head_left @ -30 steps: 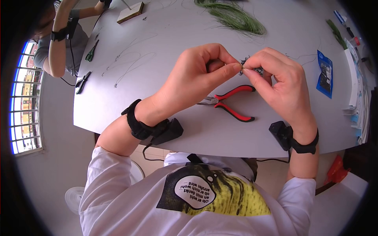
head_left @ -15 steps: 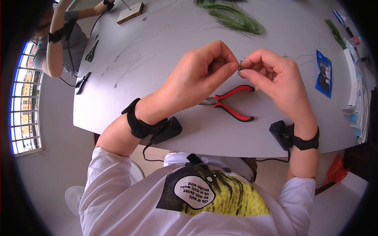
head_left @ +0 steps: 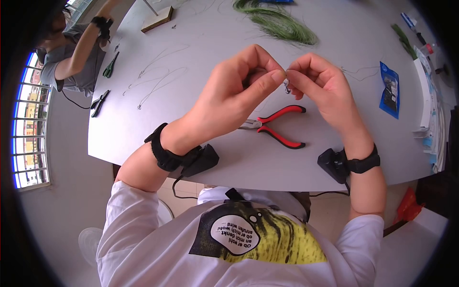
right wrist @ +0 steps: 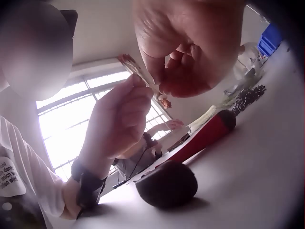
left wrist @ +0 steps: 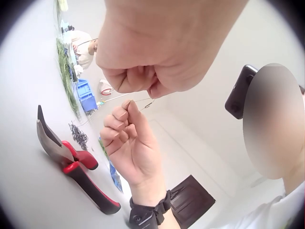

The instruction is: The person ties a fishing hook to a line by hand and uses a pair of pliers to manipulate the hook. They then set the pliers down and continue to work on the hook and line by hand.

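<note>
Above the table, the fingertips of my left hand and right hand nearly meet. A small shiny metal piece hangs at the fingertips; in the left wrist view this looped metal piece sits beside a thin line between the hands. My left hand pinches the line with thumb and index finger. The thumb and index finger of my right hand pinch its other part, the remaining fingers curled. Pliers with red and black handles lie open below the hands.
Green strands lie at the back, a blue packet to the right. Thin wires and two other pliers are at left. A dark pile of small pieces shows beyond the pliers. Another person sits at left.
My right fingertips parted slightly from the left ones, then came back close to them. Both hands have shifted slightly up and left, and the metal piece now shows below the fingertips.
</note>
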A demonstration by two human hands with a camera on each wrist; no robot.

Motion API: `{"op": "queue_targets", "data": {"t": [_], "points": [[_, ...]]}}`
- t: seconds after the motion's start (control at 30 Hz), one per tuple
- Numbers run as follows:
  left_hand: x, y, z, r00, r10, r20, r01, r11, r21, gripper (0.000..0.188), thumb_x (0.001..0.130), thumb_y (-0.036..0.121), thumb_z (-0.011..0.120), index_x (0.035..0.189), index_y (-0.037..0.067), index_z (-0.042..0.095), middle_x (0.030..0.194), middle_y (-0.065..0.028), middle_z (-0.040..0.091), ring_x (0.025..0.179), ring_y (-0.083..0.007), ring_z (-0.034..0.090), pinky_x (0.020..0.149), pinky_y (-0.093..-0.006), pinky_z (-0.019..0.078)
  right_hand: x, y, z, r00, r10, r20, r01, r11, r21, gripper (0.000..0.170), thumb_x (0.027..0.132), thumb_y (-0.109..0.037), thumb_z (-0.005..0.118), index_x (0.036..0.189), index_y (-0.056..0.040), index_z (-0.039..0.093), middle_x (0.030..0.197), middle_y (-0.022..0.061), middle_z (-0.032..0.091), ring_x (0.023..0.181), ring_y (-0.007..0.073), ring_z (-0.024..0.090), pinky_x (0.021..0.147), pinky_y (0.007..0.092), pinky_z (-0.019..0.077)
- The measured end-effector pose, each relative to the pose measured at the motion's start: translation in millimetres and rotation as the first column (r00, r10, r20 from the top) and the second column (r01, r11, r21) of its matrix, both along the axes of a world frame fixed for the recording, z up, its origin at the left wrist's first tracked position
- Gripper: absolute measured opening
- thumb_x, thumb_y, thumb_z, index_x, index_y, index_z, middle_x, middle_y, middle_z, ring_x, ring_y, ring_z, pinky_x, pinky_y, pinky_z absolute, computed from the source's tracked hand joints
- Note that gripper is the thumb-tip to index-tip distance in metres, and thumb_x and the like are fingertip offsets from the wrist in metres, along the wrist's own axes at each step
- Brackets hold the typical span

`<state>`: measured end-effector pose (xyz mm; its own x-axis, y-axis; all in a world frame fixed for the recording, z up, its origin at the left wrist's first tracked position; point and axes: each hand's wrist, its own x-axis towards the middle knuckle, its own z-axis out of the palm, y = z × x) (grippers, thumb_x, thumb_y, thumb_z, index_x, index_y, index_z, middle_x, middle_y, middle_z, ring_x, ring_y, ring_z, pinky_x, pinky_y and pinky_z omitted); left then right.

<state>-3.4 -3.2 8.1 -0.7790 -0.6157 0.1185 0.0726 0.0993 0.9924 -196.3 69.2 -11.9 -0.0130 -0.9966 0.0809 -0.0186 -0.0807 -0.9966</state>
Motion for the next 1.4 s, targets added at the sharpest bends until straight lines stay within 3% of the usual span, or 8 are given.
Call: {"op": "queue_targets", "data": {"t": [0.3,0.4,0.63,0.73,0.8,1.03,1.2,1.4], "points": [[-2,-4,-10,0.988,0.153,-0.028,-0.156,0.963,-0.222,0.012,0.099,0.013,0.055,0.096,0.002,0.053,0.077,0.0061,0.048,0.065,0.0005,0.035,0.055,-0.0177,0.0285,21,3,-5,0.991,-0.026,0.134,0.021,0.999,0.040,0.012,0.093,-0.013,0.064,0.092,-0.0006,0.063,0.081,0.0026,0.066,0.072,0.0071,0.059,0.069,0.0221,0.0499],[-2,-6,-7,0.976,0.215,-0.023,-0.213,0.943,-0.254,0.016,0.096,0.011,0.060,0.095,-0.004,0.055,0.069,0.0015,0.054,0.062,-0.0021,0.043,0.054,-0.0195,0.0368,25,5,-2,0.989,-0.040,0.142,0.033,0.998,0.051,0.011,0.092,-0.011,0.064,0.092,0.0001,0.063,0.081,0.0034,0.066,0.071,0.0074,0.061,0.068,0.0221,0.0505],[-3,-4,-4,0.970,0.244,-0.017,-0.241,0.945,-0.222,0.017,0.095,0.012,0.061,0.095,-0.004,0.055,0.067,0.0022,0.053,0.062,-0.0023,0.042,0.054,-0.0195,0.0369,32,9,-1,0.981,-0.058,0.184,0.049,0.997,0.053,0.009,0.091,-0.009,0.064,0.090,0.0004,0.063,0.081,0.0031,0.067,0.072,0.0070,0.061,0.066,0.0211,0.0500],[-4,-5,-5,0.964,0.266,-0.022,-0.264,0.937,-0.227,0.016,0.095,0.011,0.061,0.094,-0.004,0.056,0.064,0.0032,0.051,0.060,-0.0020,0.042,0.052,-0.0198,0.0358,31,10,-2,0.994,-0.100,0.048,0.103,0.993,-0.050,0.008,0.089,-0.006,0.065,0.085,0.0003,0.062,0.076,0.0023,0.065,0.067,0.0058,0.059,0.064,0.0206,0.0485],[-3,-6,-5,0.961,0.275,0.017,-0.262,0.931,-0.253,0.014,0.094,0.010,0.061,0.092,-0.003,0.056,0.061,0.0041,0.049,0.057,-0.0019,0.040,0.050,-0.0206,0.0340,30,9,-3,0.967,-0.200,-0.157,0.150,0.948,-0.279,0.008,0.086,-0.004,0.066,0.082,0.0001,0.061,0.068,0.0008,0.063,0.061,0.0054,0.057,0.060,0.0198,0.0466],[-2,-8,-9,0.963,0.269,0.021,-0.243,0.895,-0.373,0.012,0.091,0.007,0.063,0.091,-0.003,0.057,0.056,0.0027,0.047,0.053,-0.0036,0.039,0.047,-0.0223,0.0323,27,14,10,0.879,-0.346,-0.329,0.215,0.902,-0.375,0.007,0.083,-0.003,0.068,0.081,-0.0029,0.062,0.060,-0.0003,0.057,0.052,0.0049,0.049,0.049,0.0217,0.0391],[-3,-7,-10,0.966,0.256,0.016,-0.226,0.879,-0.419,0.010,0.090,0.006,0.064,0.089,-0.002,0.058,0.056,0.0018,0.047,0.052,-0.0046,0.039,0.047,-0.0229,0.0330,24,15,13,0.737,-0.425,-0.525,0.162,0.865,-0.475,0.010,0.078,-0.002,0.071,0.082,-0.0061,0.063,0.059,0.0018,0.052,0.046,0.0110,0.041,0.045,0.0265,0.0344],[-2,-5,-5,0.965,0.244,0.091,-0.173,0.861,-0.479,0.008,0.089,0.005,0.064,0.088,0.000,0.059,0.057,0.0011,0.048,0.052,-0.0054,0.040,0.048,-0.0236,0.0344,21,12,14,0.621,-0.532,-0.576,0.037,0.754,-0.656,0.011,0.078,-0.003,0.070,0.084,-0.0066,0.061,0.068,0.0048,0.060,0.056,0.0212,0.056,0.051,0.0324,0.0430]]}}
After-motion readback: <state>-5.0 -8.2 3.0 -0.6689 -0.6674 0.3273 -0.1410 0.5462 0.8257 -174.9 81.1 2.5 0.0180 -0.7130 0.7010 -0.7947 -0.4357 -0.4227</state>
